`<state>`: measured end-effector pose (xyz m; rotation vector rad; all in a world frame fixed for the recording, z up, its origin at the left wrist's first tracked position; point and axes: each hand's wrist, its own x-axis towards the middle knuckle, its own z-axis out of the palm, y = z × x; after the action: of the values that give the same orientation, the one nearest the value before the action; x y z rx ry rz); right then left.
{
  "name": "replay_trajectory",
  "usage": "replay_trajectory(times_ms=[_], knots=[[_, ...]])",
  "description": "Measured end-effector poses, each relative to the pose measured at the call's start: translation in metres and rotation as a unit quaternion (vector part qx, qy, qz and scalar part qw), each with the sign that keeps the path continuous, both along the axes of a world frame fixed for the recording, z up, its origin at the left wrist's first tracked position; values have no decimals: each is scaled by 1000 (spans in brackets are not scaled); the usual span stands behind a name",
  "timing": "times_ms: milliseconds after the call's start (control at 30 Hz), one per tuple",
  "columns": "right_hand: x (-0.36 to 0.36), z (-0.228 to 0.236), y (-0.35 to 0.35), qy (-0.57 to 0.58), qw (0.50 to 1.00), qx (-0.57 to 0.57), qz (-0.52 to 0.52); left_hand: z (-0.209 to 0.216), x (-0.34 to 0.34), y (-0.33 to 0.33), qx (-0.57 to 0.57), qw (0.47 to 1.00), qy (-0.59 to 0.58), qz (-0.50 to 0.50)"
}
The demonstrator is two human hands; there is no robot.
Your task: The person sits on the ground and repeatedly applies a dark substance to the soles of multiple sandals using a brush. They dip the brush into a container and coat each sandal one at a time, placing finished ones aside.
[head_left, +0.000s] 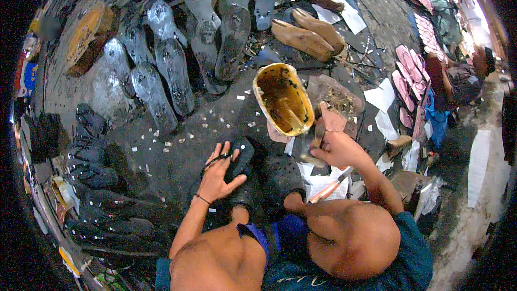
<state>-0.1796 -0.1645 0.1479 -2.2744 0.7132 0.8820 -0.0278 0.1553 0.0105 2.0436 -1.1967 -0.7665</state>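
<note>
Head view: the dark floor (202,125) carries everything, with rows of grey soles (175,78) beyond the left hand (216,177). The person's bare knees (353,240) crowd the near side, leaving a narrow space to work in. A yellow tub (260,101) sits just beyond the gap between the hands; its amber lining looks sticky, and its wall hems in reach from the right hand (342,150). Wooden foot forms (304,40) lie farther off. The black sole (240,156) lies beside the left hand, whose fingers are spread, palm down, the thumb over it; whether it presses I cannot tell. It is probably light, bendy rubber, best steadied by its edges. The right hand's fingers pinch a blurred tool (311,159), likely light, best held near its top. Smallest are the pale flecks scattered about.
</note>
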Motion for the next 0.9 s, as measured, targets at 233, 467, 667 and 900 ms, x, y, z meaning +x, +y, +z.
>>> replay_trajectory(times_ms=[233, 467, 667, 900], knots=[[69, 16, 9, -324, 726, 423, -434, 14, 45, -37, -154, 843, 460, 232], [142, 24, 86, -546, 818, 176, -26, 66, 68, -67, -343, 540, 747, 184], [166, 9, 42, -519, 835, 111, -145, 69, 42, -58, -357, 542, 725, 231], [116, 19, 88, -486, 862, 143, -15, 63, 55, -37, -383, 452, 751, 292]])
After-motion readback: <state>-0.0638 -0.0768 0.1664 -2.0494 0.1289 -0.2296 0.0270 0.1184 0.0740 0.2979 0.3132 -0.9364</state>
